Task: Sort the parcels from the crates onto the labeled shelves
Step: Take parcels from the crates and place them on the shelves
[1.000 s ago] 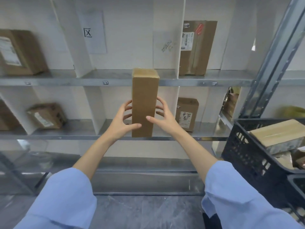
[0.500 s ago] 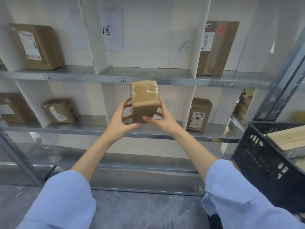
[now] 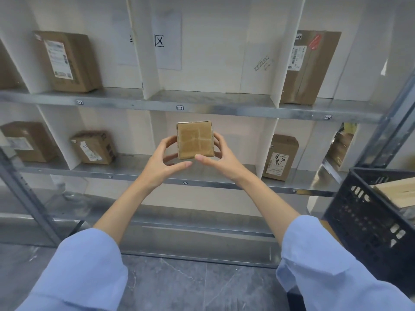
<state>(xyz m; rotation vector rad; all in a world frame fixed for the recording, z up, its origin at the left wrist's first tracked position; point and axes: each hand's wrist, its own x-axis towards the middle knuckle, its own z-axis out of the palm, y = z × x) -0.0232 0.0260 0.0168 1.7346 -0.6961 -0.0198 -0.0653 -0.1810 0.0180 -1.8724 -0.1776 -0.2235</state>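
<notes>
1. Two hands: the left hand (image 3: 161,162) and right hand (image 3: 221,161) grip one box (image 3: 194,140) between them, fingers curled round its sides, thumbs at its lower edge.
2. The box is brown cardboard. Its square end faces the camera, crossed with glossy tape, in front of the lower shelf (image 3: 130,163).
3. Five shelved parcels (image 3: 67,61): three left of the left fingers, two right of the right fingers.
4. One black crate (image 3: 368,221), below and right of the right fingers, holds a pale parcel (image 3: 397,191).

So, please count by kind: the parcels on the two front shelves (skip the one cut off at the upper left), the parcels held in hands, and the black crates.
Shelf parcels: 5
Held parcel: 1
Black crate: 1
Total: 7
</notes>
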